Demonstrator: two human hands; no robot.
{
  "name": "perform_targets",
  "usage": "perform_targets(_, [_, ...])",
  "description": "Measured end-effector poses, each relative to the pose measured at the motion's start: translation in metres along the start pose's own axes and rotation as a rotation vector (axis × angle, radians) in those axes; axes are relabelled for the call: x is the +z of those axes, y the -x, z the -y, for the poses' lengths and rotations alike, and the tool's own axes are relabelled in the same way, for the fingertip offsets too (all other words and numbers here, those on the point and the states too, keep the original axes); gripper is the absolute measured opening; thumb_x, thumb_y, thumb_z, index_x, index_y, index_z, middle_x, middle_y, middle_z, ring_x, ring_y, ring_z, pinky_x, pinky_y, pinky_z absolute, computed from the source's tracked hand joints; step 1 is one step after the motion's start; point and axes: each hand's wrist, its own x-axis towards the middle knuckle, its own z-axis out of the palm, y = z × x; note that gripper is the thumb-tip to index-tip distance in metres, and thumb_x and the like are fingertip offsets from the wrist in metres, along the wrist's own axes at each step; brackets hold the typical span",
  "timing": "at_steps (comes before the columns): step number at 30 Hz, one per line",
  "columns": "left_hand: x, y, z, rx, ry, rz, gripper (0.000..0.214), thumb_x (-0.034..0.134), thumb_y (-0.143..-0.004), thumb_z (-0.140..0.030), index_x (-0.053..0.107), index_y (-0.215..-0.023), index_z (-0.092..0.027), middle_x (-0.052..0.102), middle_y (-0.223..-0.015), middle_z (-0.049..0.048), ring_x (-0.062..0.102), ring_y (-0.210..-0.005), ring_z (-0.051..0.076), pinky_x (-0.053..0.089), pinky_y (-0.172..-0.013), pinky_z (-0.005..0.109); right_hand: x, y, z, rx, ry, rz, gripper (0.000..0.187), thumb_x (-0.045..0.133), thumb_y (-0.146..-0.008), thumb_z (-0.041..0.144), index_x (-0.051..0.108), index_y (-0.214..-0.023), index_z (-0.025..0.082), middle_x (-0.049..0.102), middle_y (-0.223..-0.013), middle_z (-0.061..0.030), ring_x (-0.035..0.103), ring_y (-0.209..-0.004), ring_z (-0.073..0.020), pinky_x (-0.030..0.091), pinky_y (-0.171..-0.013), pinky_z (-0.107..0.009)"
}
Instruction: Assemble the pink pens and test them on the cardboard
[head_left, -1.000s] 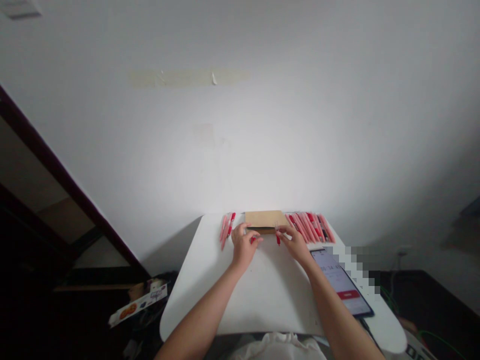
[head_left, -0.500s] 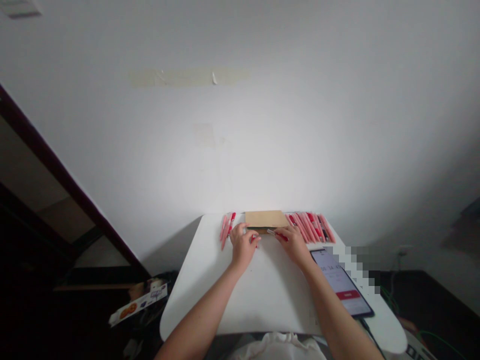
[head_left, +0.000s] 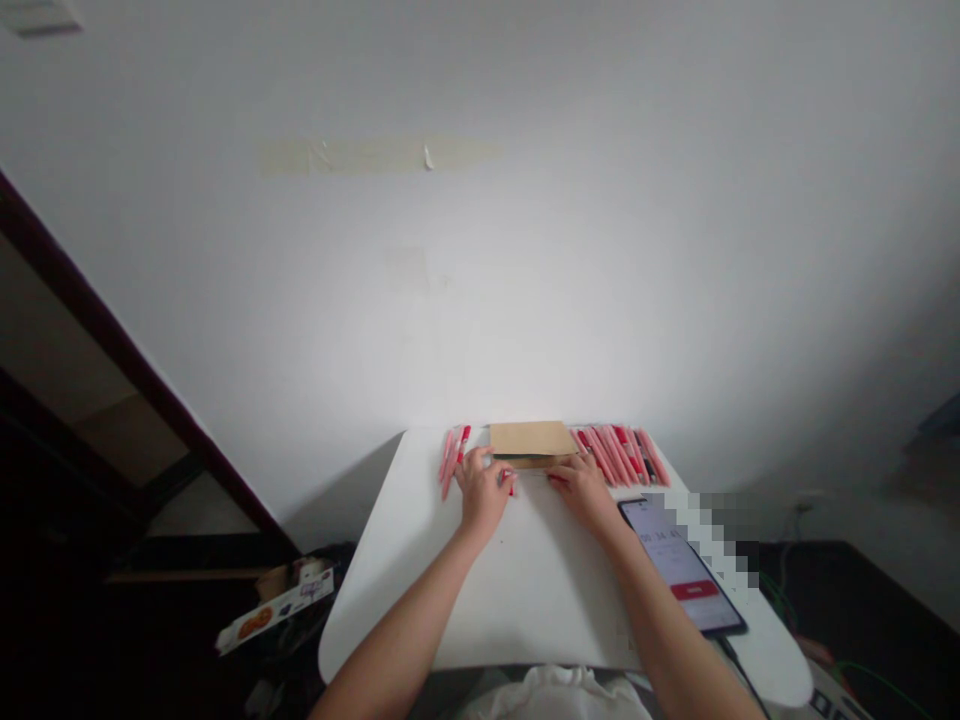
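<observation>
My left hand (head_left: 482, 488) pinches a small red piece (head_left: 511, 483), which looks like a pen part such as a cap; its exact kind is hard to make out. Opposite it, my right hand (head_left: 581, 486) is closed on a red pen (head_left: 557, 478), mostly hidden by the fingers. A thin pale length lies between the two hands, too faint to tell whether it joins both pieces. Just behind the hands is a brown cardboard box (head_left: 531, 437) with a dark gap along its front.
Several pink and red pens (head_left: 621, 456) lie in a row right of the box. A few more pens (head_left: 451, 461) lie at its left. A phone (head_left: 682, 568) showing a timer rests on the right of the white table (head_left: 525, 590), which stands against the wall.
My right hand has lowered slightly, and the pen's clear tip no longer shows raised before the box. My left hand has shifted slightly left, still pinching the red piece.
</observation>
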Motion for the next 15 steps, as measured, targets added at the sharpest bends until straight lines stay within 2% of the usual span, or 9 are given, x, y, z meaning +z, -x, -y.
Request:
perform_targets(6, [-0.002, 0.001, -0.005, 0.008, -0.051, 0.022, 0.009, 0.077, -0.074, -0.023, 0.074, -0.082, -0.025, 0.056, -0.124, 0.0065, 0.046, -0.123, 0.029, 0.033, -0.106, 0.052, 0.0, 0.001, 0.002, 0.028, 0.013, 0.009, 0.022, 0.065, -0.084, 0.019, 0.078, -0.099, 0.028, 0.069, -0.106, -0.0097, 0.051, -0.11, -0.0288, 0.041, -0.098, -0.044])
perform_targets(15, [-0.004, 0.006, -0.014, 0.051, -0.135, 0.063, 0.01, 0.077, -0.074, -0.029, 0.074, -0.082, -0.025, 0.056, -0.129, 0.0085, 0.043, -0.128, 0.033, 0.027, -0.109, 0.064, 0.004, 0.0, -0.004, 0.03, 0.024, 0.02, 0.024, 0.065, -0.082, 0.017, 0.078, -0.101, 0.027, 0.07, -0.106, -0.0093, 0.052, -0.109, -0.0283, 0.041, -0.098, -0.042])
